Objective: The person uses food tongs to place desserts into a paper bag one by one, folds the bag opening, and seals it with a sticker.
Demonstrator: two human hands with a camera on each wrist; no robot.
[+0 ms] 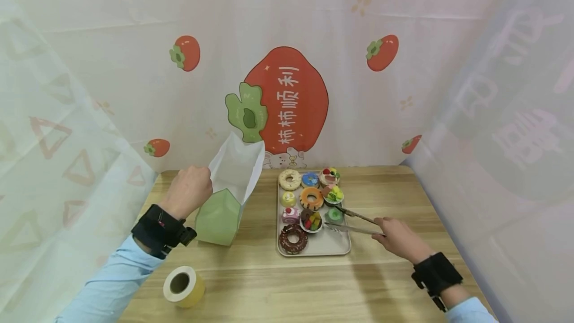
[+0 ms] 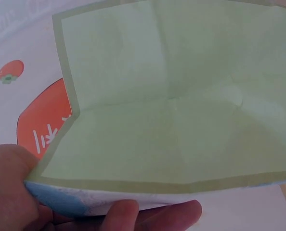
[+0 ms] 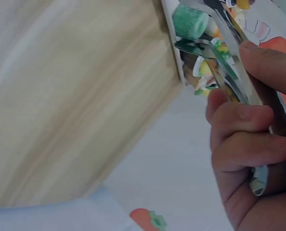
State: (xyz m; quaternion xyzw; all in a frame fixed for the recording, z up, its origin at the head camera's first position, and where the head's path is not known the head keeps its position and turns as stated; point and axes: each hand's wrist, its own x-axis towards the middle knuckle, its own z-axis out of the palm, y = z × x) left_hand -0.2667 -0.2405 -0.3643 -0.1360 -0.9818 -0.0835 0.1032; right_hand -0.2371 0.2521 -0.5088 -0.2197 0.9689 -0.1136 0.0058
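My left hand (image 1: 187,192) grips the edge of a green paper bag (image 1: 218,217) with a white inside. In the left wrist view, the opened bag (image 2: 181,139) fills most of the picture, its rim beside the curled fingers. My right hand (image 1: 401,238) holds metal tongs (image 1: 358,231) with the arms spread. Their tips reach over the right side of a tray (image 1: 320,252), around a small green cake (image 1: 334,215); whether they touch it I cannot tell. In the right wrist view, the green cake (image 3: 190,21) appears between or near the tong ends.
The tray carries several toy pastries: a chocolate donut (image 1: 293,239), an orange donut (image 1: 311,198), a cream donut (image 1: 290,179), a blue donut (image 1: 310,179) and fruit cups (image 1: 311,220). A tape roll (image 1: 185,286) stands at the front left of the table. Printed curtains (image 1: 287,24) enclose it.
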